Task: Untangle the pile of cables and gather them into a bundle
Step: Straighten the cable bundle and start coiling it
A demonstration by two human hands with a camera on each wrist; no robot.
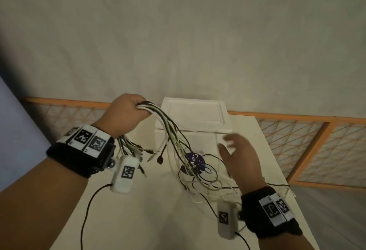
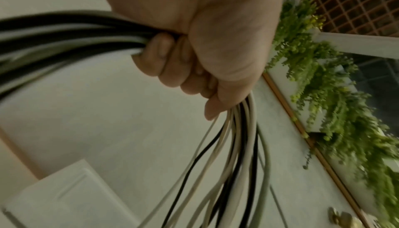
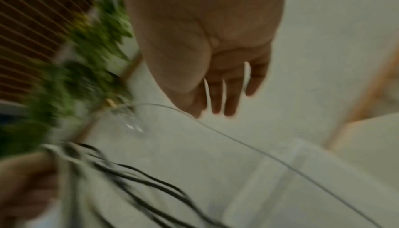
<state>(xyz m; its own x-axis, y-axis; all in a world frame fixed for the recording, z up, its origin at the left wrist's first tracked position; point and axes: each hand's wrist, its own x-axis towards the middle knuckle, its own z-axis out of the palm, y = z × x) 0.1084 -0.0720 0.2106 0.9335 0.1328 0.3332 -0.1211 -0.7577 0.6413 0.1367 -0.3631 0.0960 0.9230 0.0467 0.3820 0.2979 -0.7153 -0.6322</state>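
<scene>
While a pale table (image 1: 150, 220) is stretching away from the person toward a plain wall, an orange-framed lattice panel (image 1: 309, 146) is running along the wall's foot behind it, and green foliage (image 2: 336, 95) is showing beside that lattice in the left wrist view. A white lidded box (image 1: 195, 115) is sitting at the table's far edge, at about twelve o'clock from the hands, and a dark blue round object (image 1: 193, 162) with pale lettering is lying on the table just in front of it, partly under loose wire. The left hand (image 1: 126, 114) is being held raised above the table at about ten o'clock, its fingers (image 2: 155, 57) curling tightly round a bundle of cables (image 1: 168, 129), white and black strands together. From the fist, the short ends with their plugs are hanging down beneath the wrist, while the long strands are arcing down toward four o'clock and trailing into a loose tangle on the table near the right wrist. The right hand (image 1: 240, 160) is hovering above that tangle at about two o'clock, palm turned toward the cables, fingers (image 3: 228, 98) spread and nearly straight, gripping nothing; one thin strand is passing just below its fingertips in the blurred right wrist view, and whether it is touching them I cannot tell.
</scene>
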